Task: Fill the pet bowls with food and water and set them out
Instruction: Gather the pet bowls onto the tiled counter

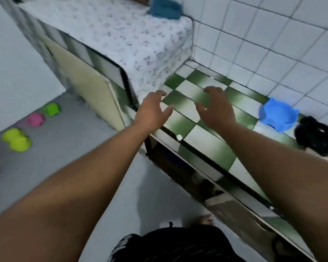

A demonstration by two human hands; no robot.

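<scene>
A blue pet bowl (277, 115) stands on the green-and-white checked counter (201, 148) at the right, by the tiled wall. On the grey floor at the left sit a green bowl (52, 109), a pink bowl (36, 119) and two yellow-green bowls (17, 139). My left hand (152, 111) hovers over the counter's front left corner, fingers spread and empty. My right hand (216, 108) hangs over the counter's middle, also empty with fingers apart, well left of the blue bowl.
A black object (317, 138) lies on the counter just right of the blue bowl. A speckled white cloth covers a raised surface (121, 38) at the back left, with a blue folded cloth (165, 8) on it. White tiled wall (273, 44) behind.
</scene>
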